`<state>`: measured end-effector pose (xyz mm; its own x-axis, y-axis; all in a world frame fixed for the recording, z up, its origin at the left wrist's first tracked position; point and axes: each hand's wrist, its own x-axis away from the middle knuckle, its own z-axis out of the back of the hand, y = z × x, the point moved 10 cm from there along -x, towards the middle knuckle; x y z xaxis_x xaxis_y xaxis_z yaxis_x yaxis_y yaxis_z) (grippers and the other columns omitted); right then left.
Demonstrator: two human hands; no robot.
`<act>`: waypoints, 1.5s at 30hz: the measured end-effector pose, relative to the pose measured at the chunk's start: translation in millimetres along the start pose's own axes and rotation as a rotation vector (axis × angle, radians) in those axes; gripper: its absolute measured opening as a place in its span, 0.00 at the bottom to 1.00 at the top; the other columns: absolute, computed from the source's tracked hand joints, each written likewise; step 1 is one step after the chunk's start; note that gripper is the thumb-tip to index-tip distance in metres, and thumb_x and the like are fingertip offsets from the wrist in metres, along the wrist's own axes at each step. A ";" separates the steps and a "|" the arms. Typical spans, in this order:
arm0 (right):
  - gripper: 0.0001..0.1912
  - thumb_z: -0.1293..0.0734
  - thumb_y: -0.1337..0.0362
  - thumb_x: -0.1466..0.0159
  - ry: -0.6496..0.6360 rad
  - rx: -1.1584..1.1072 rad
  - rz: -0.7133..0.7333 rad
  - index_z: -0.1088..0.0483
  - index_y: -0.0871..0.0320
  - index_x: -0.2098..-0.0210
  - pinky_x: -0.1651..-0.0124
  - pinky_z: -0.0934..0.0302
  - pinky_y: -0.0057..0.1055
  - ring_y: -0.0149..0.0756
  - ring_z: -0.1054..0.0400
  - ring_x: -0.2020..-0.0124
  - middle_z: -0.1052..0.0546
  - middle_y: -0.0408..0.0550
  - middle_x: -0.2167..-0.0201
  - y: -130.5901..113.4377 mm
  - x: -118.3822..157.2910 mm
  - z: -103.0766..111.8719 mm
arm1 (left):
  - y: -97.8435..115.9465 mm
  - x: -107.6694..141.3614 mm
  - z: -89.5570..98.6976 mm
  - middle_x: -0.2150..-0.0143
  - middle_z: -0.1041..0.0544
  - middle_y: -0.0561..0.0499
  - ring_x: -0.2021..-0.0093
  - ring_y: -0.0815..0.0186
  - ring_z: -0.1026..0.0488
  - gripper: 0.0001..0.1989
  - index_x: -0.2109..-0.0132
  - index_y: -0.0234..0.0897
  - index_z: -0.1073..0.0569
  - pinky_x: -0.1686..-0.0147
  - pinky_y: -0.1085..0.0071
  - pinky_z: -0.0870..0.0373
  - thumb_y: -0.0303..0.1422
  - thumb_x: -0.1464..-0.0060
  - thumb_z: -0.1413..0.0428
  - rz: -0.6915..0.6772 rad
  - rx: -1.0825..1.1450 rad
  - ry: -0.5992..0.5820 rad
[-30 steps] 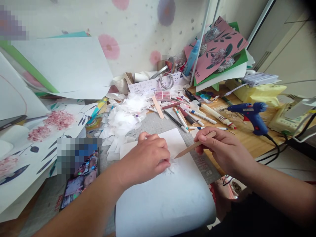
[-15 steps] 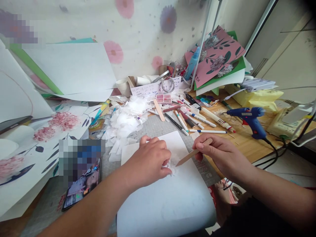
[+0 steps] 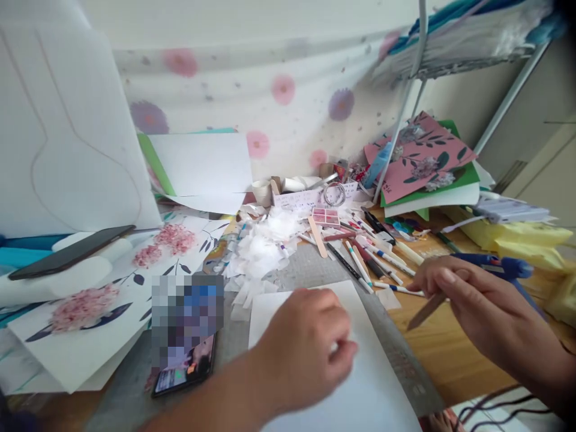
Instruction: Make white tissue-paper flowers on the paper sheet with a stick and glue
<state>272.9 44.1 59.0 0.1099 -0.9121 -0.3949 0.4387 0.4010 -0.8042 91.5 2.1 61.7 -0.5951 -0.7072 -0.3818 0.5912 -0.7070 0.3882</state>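
My left hand (image 3: 310,348) is closed above a white sheet of paper (image 3: 360,384), its fingers curled round a small bit of white material that barely shows. Out to the right, over the wooden tabletop, my right hand (image 3: 477,306) grips a pointed wooden stick (image 3: 425,312), its tip angled down and left. A loose pile of white tissue pieces (image 3: 261,246) lies beyond the sheet, on the grey cutting mat (image 3: 301,264).
Pens (image 3: 357,264) and a flat wooden stick (image 3: 317,237) lie behind the sheet. A blue glue gun (image 3: 517,268) is partly behind my right hand. At left are a phone (image 3: 184,366) and flower-decorated paper (image 3: 85,312).
My right hand has moved away from the white material, carrying the stick to the right. My left hand has lifted and turned, still closed. The view has shifted up and left.
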 end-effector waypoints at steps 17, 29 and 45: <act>0.12 0.33 0.59 0.41 -0.597 0.606 0.182 0.29 0.60 0.61 0.62 0.40 0.34 0.35 0.34 0.65 0.28 0.48 0.62 -27.4 -103.8 -254.9 | 39.9 27.7 -1.3 0.82 0.36 0.57 0.82 0.72 0.42 0.15 0.80 0.38 0.39 0.82 0.70 0.50 0.37 0.49 0.46 -0.456 -0.128 0.521; 0.06 0.35 0.63 0.47 -0.583 0.244 -0.100 0.34 0.59 0.76 0.77 0.51 0.25 0.27 0.43 0.79 0.36 0.38 0.81 -10.4 -56.1 -137.8 | -68.3 17.8 53.3 0.50 0.30 0.43 0.47 0.57 0.36 0.16 0.54 0.37 0.31 0.48 0.56 0.38 0.23 0.52 0.49 0.306 0.136 0.561; 0.06 0.33 0.64 0.48 -0.514 0.078 -0.285 0.33 0.60 0.77 0.79 0.55 0.24 0.25 0.48 0.80 0.40 0.36 0.83 24.2 -34.1 -105.8 | -108.8 5.6 -18.0 0.74 0.26 0.54 0.73 0.67 0.30 0.06 0.69 0.38 0.28 0.75 0.74 0.37 0.33 0.48 0.48 0.578 0.386 0.072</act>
<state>185.3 93.8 5.9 0.3873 -0.9149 0.1135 0.5766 0.1443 -0.8042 33.7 75.0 2.2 -0.1977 -0.9775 -0.0733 0.5587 -0.1738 0.8110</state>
